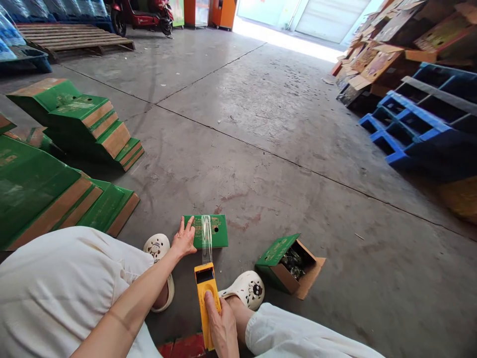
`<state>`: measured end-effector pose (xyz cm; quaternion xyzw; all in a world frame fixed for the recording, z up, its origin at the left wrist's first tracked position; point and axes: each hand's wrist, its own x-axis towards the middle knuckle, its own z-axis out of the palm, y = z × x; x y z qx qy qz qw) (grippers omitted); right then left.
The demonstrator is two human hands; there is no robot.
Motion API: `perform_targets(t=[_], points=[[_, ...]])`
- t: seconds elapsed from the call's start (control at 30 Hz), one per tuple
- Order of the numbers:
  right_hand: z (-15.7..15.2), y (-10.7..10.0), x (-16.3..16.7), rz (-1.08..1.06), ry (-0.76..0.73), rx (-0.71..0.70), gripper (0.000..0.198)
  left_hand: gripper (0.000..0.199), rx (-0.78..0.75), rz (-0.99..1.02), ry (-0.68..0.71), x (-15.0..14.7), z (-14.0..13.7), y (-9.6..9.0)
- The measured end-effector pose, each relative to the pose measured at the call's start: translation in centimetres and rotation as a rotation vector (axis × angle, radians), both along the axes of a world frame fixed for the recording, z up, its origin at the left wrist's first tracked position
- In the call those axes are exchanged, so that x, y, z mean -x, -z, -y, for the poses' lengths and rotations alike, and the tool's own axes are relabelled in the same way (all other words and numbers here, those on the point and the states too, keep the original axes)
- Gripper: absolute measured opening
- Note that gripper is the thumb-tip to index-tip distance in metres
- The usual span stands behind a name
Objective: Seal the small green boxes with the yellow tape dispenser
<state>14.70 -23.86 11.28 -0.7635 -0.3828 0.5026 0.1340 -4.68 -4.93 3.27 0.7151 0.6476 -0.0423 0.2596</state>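
A closed green cardboard box (219, 238) lies on the floor between my feet. My left hand (183, 239) rests against its left end, fingers stretched out and spread over the top. Clear tape (206, 233) runs across the box and stretches down to a yellow tape dispenser (205, 293). My right hand (222, 320) is wrapped round the dispenser, thumb on its face. To the right, an open green box (276, 256) lies on its side, its brown flap out on the floor; dark, shiny wrapped items (293, 262) show inside, kind unclear.
Stacked green boxes (84, 112) stand on the left, with more boxes (40, 184) nearer. Blue pallets (417, 119) and piled cartons (383, 59) line the right. A wooden pallet (74, 36) and a red scooter (143, 15) are at the back left. My shoes (248, 290) flank the box.
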Motion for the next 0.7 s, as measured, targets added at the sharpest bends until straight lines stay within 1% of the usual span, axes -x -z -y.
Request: perform_targets(t=[0.1,0.2,0.37,0.53,0.7], points=[[0.1,0.1,0.3,-0.026,-0.003,0.041,0.065,0.061,0.005,-0.012,0.005,0.0,0.0,-0.4],[-0.2,0.5,0.5,0.015,-0.026,0.08,0.063,0.061,0.016,-0.019,-0.003,-0.1,0.0,-0.6],[-0.8,1.8,0.7,0.075,-0.051,0.126,0.06,0.062,0.037,0.005,-0.005,0.0,-0.5,-1.0],[-1.2,3.1,0.5,0.101,-0.06,0.072,0.064,0.069,0.089,0.025,-0.013,0.3,-1.7,-1.9],[-2.1,3.3,0.2,0.094,-0.063,0.037,0.064,0.075,0.14,0.051,0.003,1.1,-3.8,-2.3]])
